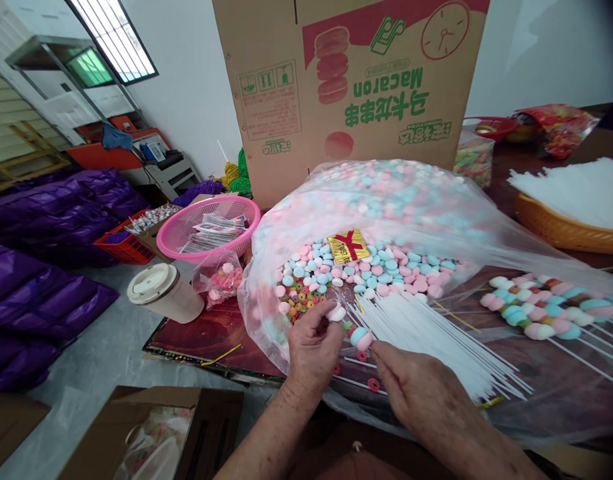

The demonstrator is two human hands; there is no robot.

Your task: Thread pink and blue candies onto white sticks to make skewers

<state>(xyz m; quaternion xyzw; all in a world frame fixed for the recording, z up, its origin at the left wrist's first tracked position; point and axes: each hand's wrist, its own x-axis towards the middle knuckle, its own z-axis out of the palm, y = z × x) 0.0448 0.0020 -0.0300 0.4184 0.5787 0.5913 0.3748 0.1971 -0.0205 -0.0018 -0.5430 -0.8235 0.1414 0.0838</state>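
My right hand (411, 377) is closed around the lower end of a candy skewer (361, 338), whose stick is hidden by the fingers. Pink, blue, green and red sweets are threaded on it. At the skewer's tip, my left hand (311, 347) pinches a white marshmallow (337, 312). Just beyond the left hand lie small coloured ring candies (303, 300) and loose pastel marshmallows (386, 267), spilling from a large clear plastic bag (386, 190). White sticks (431, 343) are heaped beside my right hand. A few red rings (373, 385) lie below the skewer.
Several filled skewers (541, 310) rest at the right. A gold packet (347, 247) lies on the marshmallows. Left stand a lidded cup (166, 293) and a pink basket (209, 230) with packets. A large carton (356, 87) blocks the back; an orange basket (571, 223) holds white sticks.
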